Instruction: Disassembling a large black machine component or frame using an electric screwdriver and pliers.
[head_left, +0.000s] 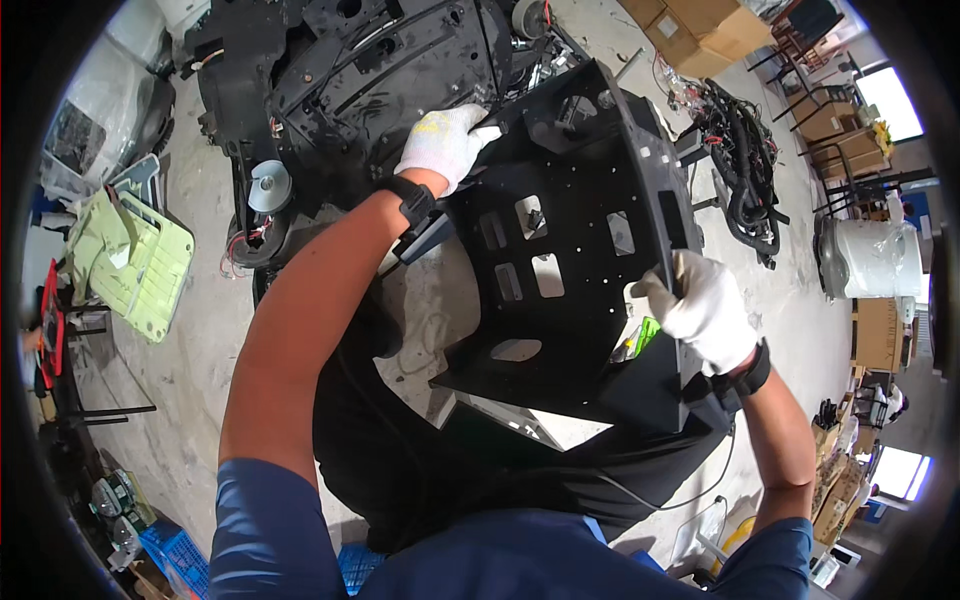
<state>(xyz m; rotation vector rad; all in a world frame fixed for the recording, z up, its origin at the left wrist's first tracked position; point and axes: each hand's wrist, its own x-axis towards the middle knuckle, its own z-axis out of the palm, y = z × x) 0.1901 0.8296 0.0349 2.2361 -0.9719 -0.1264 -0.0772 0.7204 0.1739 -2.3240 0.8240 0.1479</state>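
A large black metal bracket [575, 185], with bent side walls and rows of slots and round holes, stands tilted in front of me. My left hand [445, 147], in a white knit glove, is closed on its far left edge. On the near right, my right hand [705, 308], also gloved, grips the rim of its side wall with the thumb on the inner side. Floor and a bright green item [648, 336] show through the cutouts. Beyond the bracket lies a big black vehicle chassis [390, 70] with bars and loose wires. Part of my left fingertips is hard to make out.
A black wiring harness [745, 165] lies on the floor to the right, near cardboard boxes [700, 35]. A white drum [870, 258] stands farther right. Pale green plastic panels [140, 265] lie at the left. A blue crate [175, 558] sits at the lower left.
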